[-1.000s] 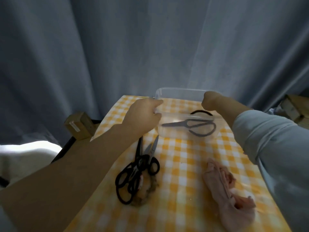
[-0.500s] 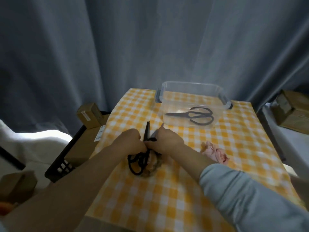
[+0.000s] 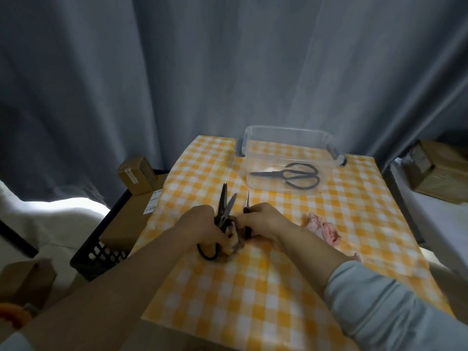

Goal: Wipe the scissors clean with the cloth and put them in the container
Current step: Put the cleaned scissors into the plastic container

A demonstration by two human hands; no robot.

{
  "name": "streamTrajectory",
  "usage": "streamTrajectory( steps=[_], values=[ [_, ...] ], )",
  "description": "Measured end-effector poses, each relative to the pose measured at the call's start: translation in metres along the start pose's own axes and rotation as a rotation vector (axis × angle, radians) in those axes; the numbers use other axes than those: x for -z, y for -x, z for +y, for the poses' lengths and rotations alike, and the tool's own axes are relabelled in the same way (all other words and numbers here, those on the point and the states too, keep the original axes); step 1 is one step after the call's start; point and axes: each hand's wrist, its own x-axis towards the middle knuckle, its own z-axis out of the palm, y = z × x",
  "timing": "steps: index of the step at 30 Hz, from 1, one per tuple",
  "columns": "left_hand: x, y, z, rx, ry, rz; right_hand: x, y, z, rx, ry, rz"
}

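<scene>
Grey curtain (image 3: 177, 97) behind, yellow-check table (image 3: 253, 287). Left hand (image 3: 200, 226) clamps the gaping scissors (image 3: 225, 209) near the pivot. Right hand (image 3: 263, 221) grips a second pair (image 3: 247, 201) just beside them. One pair (image 3: 291, 175) lies in the container (image 3: 286, 130). Risk: handles look tangled, so a yank could swing blades into fingers. Pink cloth (image 3: 323, 229) lies apart, so the wipe may get skipped.

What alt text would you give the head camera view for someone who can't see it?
Two hands work at the middle of a yellow checked table: the left hand grips black scissors with blades parted, the right hand grips a second pair. Behind, a clear container holds a third pair; a pink cloth lies at right.
</scene>
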Motion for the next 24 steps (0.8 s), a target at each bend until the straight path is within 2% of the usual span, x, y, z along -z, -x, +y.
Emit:
streamTrajectory(
  steps=[4, 8, 12, 15, 17, 20, 24],
  values=[
    [0.004, 0.010, 0.003, 0.100, 0.428, 0.051, -0.004, 0.009, 0.002, -0.076, -0.175, 0.013],
    [-0.001, 0.028, 0.014, 0.039, 0.543, 0.102, -0.009, 0.015, 0.001, -0.067, -0.452, -0.063],
    [0.005, 0.051, 0.030, -0.114, 0.528, 0.134, -0.003, 0.031, 0.000, 0.104, -0.357, 0.032],
    [0.028, 0.067, 0.048, -0.130, 0.838, 0.110, 0.028, 0.043, -0.010, 0.218, -0.354, 0.106],
    [0.047, 0.065, 0.056, -0.092, 0.952, 0.242, 0.061, 0.047, -0.026, 0.298, -0.366, 0.127],
    [0.062, 0.048, 0.065, -0.091, 0.807, 0.358, 0.112, 0.041, -0.051, 0.377, -0.349, 0.271],
    [0.062, 0.011, 0.071, -0.129, 0.451, 0.339, 0.164, 0.009, -0.075, 0.399, -0.247, 0.435]
  ],
)
